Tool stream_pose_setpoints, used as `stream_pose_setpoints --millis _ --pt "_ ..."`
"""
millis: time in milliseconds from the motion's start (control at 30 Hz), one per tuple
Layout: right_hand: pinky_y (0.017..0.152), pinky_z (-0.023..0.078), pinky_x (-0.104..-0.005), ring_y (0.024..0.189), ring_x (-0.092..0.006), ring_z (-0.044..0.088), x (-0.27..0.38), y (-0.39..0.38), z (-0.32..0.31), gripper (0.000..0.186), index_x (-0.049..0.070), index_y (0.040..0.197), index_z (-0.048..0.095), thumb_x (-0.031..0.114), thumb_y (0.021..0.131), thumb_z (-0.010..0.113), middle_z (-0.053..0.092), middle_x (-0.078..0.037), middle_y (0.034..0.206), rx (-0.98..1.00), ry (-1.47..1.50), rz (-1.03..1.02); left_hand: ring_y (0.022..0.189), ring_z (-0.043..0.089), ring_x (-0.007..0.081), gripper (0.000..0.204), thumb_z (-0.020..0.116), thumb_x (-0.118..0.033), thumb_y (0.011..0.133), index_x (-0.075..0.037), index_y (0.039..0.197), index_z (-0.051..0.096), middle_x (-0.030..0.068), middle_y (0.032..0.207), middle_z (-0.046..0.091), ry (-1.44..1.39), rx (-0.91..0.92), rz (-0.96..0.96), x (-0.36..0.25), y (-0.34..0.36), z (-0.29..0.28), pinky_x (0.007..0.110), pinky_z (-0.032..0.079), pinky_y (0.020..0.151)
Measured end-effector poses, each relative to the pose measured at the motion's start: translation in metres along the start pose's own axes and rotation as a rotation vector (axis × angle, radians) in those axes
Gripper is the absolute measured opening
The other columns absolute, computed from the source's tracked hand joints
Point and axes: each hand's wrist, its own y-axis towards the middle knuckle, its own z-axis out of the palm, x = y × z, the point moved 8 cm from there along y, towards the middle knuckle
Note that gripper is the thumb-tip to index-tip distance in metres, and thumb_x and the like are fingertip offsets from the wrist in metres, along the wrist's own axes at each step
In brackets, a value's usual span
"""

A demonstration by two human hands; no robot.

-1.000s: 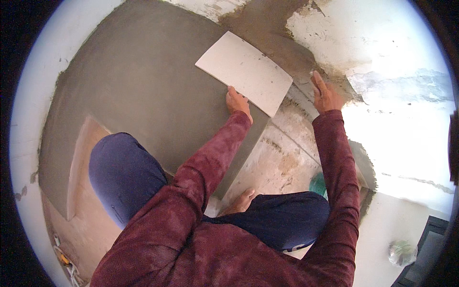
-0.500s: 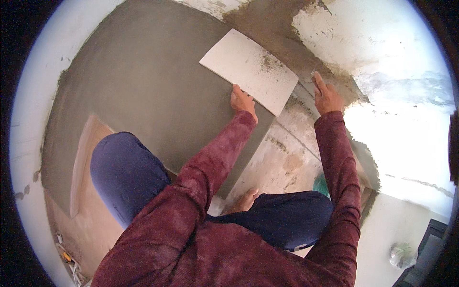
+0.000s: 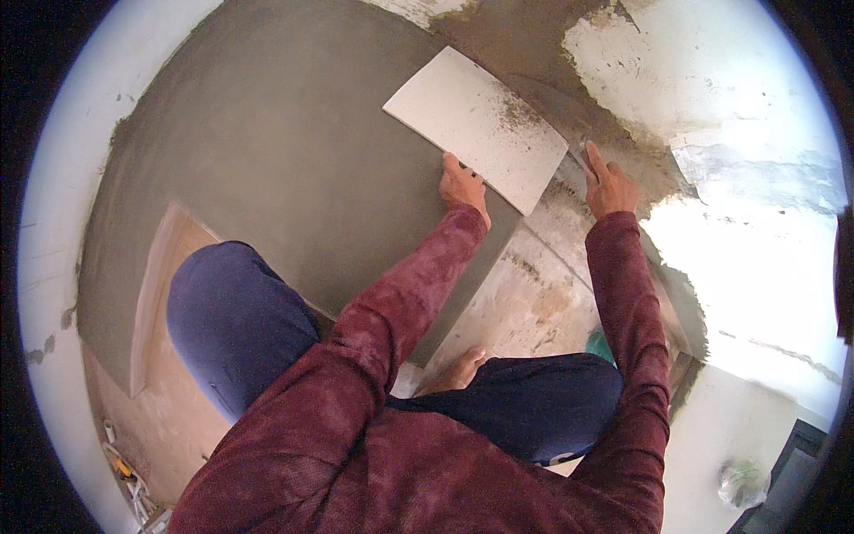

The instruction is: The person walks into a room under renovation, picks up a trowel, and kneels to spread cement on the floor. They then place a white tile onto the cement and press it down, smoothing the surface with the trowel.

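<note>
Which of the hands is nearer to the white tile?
Left. The left hand touches the white tile at its lower edge; the right hand is just beside the tile's right corner, apparently apart.
</note>
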Motion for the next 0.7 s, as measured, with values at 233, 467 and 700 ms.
stream_pose_setpoints --millis 233,467,700 --pt "0.061 0.051 -0.0412 0.073 -0.0282 0.063 0.001 -0.006 0.006 0.055 0.04 0.139 0.037 0.028 0.089 0.058 0.059 -0.008 0.084 0.028 -0.006 -0.032 0.126 0.042 0.0349 0.077 0.035 -0.057 0.092 -0.004 0.146 0.022 0.0214 0.143 0.034 0.035 0.003 0.017 0.0 0.001 0.0 0.041 0.032 0.106" --pt "0.06 0.051 -0.042 0.071 -0.0292 0.062 0.001 -0.007 -0.007 0.055 0.042 0.138 0.037 0.028 0.089 0.058 0.06 -0.009 0.084 -0.018 -0.048 -0.015 0.128 0.04 0.035 0.076 0.036 -0.057 0.092 -0.005 0.146 0.022 0.0211 0.144 0.032 0.004 -0.005 -0.016 0.006 0.006 -0.001 0.042 0.029 0.108" --pt "0.066 0.053 -0.0458 0.082 -0.0338 0.064 0.002 0.011 -0.041 0.052 0.044 0.135 0.039 0.025 0.089 0.053 0.062 -0.013 0.096 -0.066 0.116 0.05 0.132 0.034 0.0371 0.08 0.037 -0.056 0.091 -0.001 0.145 0.019 0.0223 0.146 0.027 0.049 0.026 0.027 0.006 0.006 0.003 0.045 0.027 0.109"
